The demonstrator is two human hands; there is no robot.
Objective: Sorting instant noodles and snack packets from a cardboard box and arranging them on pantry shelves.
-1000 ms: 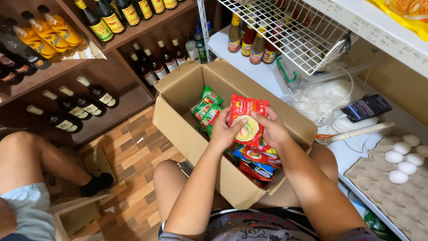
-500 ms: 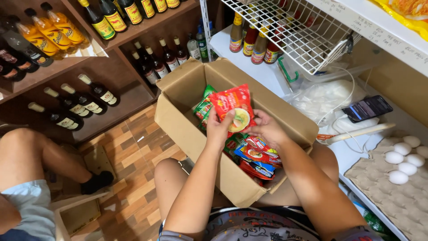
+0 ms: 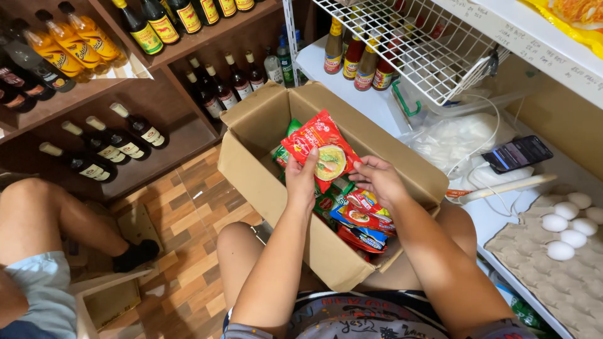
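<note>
An open cardboard box [image 3: 251, 169] rests on my lap, filled with several red and green noodle packets [image 3: 361, 220]. My left hand [image 3: 303, 179] grips a red noodle packet [image 3: 319, 149] by its lower edge and holds it tilted over the box. My right hand [image 3: 379, 179] is beside it with its fingertips on the packet's right edge.
Wooden shelves of dark and orange bottles [image 3: 113, 141] stand to the left. A white shelf [image 3: 370, 103] on the right carries sauce bottles [image 3: 355, 59], a wire basket [image 3: 427, 44], a phone [image 3: 518, 154], plastic bags and an egg tray [image 3: 565, 251]. Another person's leg [image 3: 56, 220] is at left.
The red packet has tilted and shifted left and lower over the box. Both hands stayed on it.
</note>
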